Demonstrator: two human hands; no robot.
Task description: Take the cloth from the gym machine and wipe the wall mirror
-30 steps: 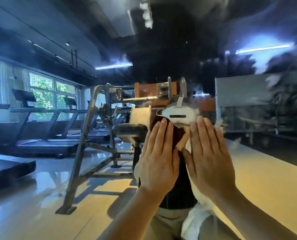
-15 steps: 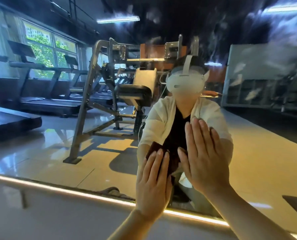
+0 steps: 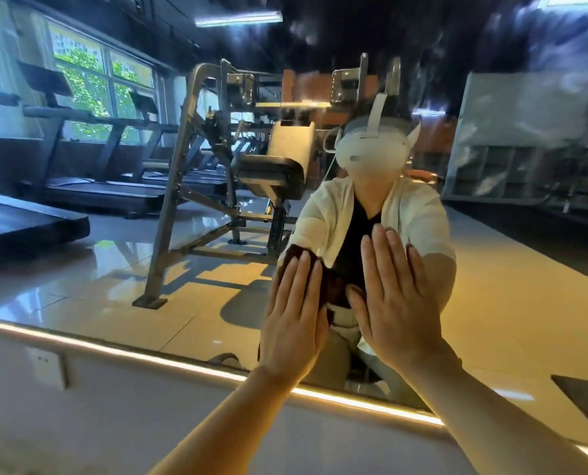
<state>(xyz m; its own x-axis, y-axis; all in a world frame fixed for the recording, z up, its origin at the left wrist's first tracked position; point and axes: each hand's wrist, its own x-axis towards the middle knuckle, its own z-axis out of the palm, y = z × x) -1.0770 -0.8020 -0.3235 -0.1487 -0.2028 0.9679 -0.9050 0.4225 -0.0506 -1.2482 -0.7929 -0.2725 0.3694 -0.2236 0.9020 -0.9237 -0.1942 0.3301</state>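
Both hands (image 3: 294, 317) (image 3: 393, 303) flat, seemingly pressing.

Both palms flat on the wall mirror (image 3: 80, 286): left hand (image 3: 294, 318) over the cloth (image 3: 333, 282), right hand (image 3: 393, 303) just beside it. Reflected gym machine (image 3: 224, 173) far left, treadmills (image 3: 90, 180) beyond it.

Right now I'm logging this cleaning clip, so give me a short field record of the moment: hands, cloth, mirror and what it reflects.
left hand: left hand, fingers straight, flat against the dark brown cloth
right hand: right hand, fingers straight, palm toward the glass beside the cloth
cloth: mostly hidden behind the hands, pressed against the large wall mirror
mirror edge: glowing light strip along the mirror's lower edge, pale wall below
reflection: grey steel gym machine with padded seat, black treadmills, a person in a white headset
task stage: wiping underway
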